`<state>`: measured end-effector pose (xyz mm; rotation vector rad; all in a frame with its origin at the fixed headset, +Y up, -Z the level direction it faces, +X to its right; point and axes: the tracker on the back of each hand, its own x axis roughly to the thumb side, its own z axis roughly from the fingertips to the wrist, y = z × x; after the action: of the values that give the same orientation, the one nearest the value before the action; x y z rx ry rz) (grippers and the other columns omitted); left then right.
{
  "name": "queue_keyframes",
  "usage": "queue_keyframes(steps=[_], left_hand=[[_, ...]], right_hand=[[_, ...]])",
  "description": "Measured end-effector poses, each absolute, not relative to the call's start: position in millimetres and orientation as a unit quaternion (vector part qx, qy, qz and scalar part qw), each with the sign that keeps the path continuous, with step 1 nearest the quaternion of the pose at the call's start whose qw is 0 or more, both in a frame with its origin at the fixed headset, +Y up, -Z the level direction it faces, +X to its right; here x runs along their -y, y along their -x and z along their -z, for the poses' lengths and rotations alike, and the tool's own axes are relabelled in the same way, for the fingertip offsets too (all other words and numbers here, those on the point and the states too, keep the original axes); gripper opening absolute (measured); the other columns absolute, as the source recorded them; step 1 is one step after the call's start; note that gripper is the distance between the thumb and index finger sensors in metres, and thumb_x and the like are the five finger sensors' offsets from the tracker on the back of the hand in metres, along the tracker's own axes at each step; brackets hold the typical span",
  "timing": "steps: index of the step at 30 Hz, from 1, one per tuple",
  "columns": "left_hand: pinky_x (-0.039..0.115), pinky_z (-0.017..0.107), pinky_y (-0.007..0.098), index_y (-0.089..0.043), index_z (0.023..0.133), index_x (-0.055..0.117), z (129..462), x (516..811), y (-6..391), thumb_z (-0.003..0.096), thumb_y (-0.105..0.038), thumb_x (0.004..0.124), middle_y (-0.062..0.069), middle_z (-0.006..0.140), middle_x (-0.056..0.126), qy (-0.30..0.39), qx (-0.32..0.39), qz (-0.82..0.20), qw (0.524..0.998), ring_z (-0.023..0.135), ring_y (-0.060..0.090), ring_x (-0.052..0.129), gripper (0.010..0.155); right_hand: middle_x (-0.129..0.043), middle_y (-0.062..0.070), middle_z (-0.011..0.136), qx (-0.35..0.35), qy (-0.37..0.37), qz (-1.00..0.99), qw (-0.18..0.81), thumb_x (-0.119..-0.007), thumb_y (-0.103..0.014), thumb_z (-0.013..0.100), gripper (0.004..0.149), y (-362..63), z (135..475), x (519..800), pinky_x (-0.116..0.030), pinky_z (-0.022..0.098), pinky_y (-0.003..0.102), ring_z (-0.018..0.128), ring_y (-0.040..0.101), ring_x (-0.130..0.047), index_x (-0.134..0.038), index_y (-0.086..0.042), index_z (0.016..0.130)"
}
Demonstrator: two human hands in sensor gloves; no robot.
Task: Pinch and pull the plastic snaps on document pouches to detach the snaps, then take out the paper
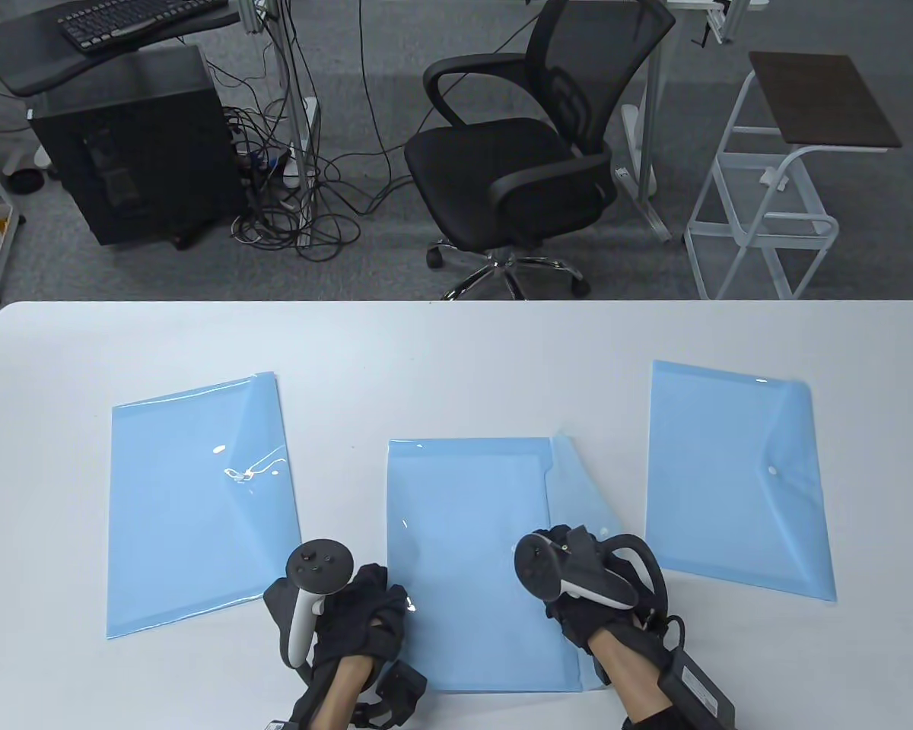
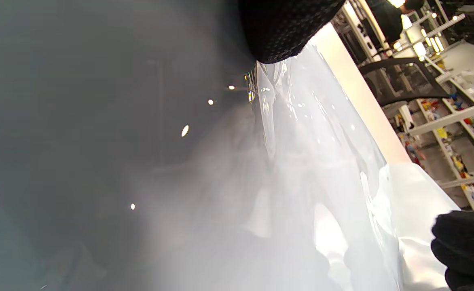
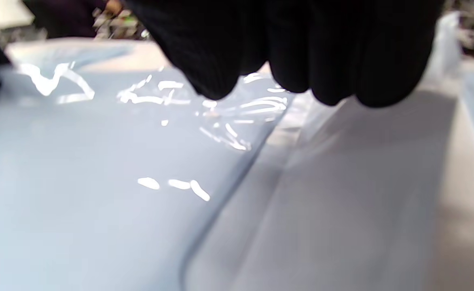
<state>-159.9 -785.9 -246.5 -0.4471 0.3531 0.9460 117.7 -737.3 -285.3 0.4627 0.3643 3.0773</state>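
Note:
Three light-blue document pouches lie on the white table (image 1: 456, 342). The middle pouch (image 1: 472, 547) has its flap (image 1: 574, 487) folded out to the right, and a pale sheet shows through its front. My left hand (image 1: 365, 608) grips the pouch's left edge; in the left wrist view a gloved fingertip (image 2: 285, 32) holds the plastic (image 2: 301, 161) up off the table. My right hand (image 1: 578, 578) sits at the opening beside the flap. Its bunched fingertips (image 3: 301, 60) are on the wrinkled front sheet (image 3: 99, 161), and the contact itself is hidden.
The left pouch (image 1: 198, 502) lies with glare across its flap. The right pouch (image 1: 738, 479) is closed by a white snap (image 1: 772, 471). Beyond the table's far edge stand an office chair (image 1: 532, 152) and a white cart (image 1: 776, 175).

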Motion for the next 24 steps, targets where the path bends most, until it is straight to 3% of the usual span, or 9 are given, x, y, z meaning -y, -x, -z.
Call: queue_keyframes(steps=[4,8,12,17,24], left_hand=[[0.104,0.034,0.027,-0.004,0.099,0.063,246,786,161,0.0563,-0.026,0.077,0.005,0.081,0.094,0.215,-0.168,-0.454,0.848,0.051,0.019,0.115,0.050],[0.104,0.035,0.027,-0.003,0.100,0.062,246,787,163,0.0558,-0.026,0.079,0.005,0.081,0.093,0.220,-0.171,-0.464,0.841,0.052,0.019,0.114,0.053],[0.101,0.037,0.028,-0.002,0.106,0.055,248,793,168,0.0529,-0.029,0.086,0.004,0.084,0.092,0.248,-0.171,-0.508,0.807,0.055,0.019,0.112,0.067],[0.101,0.036,0.029,-0.011,0.100,0.069,249,790,171,0.0537,-0.024,0.083,0.005,0.084,0.094,0.242,-0.158,-0.535,0.794,0.053,0.020,0.111,0.050],[0.098,0.039,0.032,-0.013,0.098,0.068,245,787,174,0.0545,-0.021,0.075,0.005,0.086,0.091,0.244,-0.145,-0.601,0.747,0.055,0.022,0.109,0.045]], right_hand=[[-0.081,0.034,0.100,-0.138,-0.064,-0.980,0.125,-0.081,-0.024,0.054,0.058,-141,295,743,-0.090,0.046,0.057,0.076,0.053,-0.093,-0.066,0.000,0.104],[-0.080,0.036,0.099,-0.153,-0.041,-0.967,0.198,-0.080,-0.019,0.053,0.057,-156,299,754,-0.091,0.044,0.056,0.074,0.053,-0.092,-0.065,0.003,0.103],[-0.081,0.033,0.099,-0.148,-0.033,-0.963,0.223,-0.080,-0.017,0.053,0.056,-165,299,757,-0.091,0.046,0.054,0.076,0.050,-0.092,-0.065,0.002,0.104],[-0.083,0.029,0.098,-0.130,-0.031,-0.967,0.217,-0.082,-0.017,0.052,0.056,-167,300,759,-0.091,0.046,0.052,0.074,0.047,-0.093,-0.066,0.000,0.103],[-0.085,0.021,0.096,-0.106,-0.036,-0.985,0.135,-0.090,-0.017,0.048,0.061,-160,300,766,-0.089,0.043,0.053,0.068,0.042,-0.093,-0.068,-0.006,0.103]])
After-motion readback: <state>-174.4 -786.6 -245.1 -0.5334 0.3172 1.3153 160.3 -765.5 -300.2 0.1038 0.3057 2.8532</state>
